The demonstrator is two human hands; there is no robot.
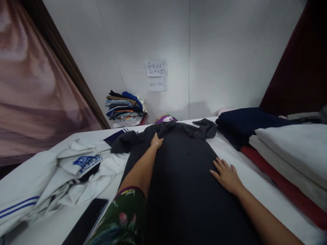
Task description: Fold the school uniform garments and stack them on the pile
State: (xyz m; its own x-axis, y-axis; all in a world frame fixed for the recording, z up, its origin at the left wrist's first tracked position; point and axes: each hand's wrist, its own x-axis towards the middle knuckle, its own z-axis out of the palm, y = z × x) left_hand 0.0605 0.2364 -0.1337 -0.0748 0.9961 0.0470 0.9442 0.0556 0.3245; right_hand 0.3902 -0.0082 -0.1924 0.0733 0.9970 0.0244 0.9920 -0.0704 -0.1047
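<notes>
Two hands (pixel 227 177) touch one dark garment (pixel 189 190) (the left (pixel 156 140) perhaps pinching).

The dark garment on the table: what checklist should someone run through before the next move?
1. Left hand on the dark garment: ok, near its far end.
2. Right hand on it: ok, spread near one edge.
3. Both garment sleeves straight: not ok, they look bent.
4. Lower hem flat: cannot tell, out of view.
5. Phone clear of the garment: cannot tell, the floral sleeve hides the gap.
</notes>
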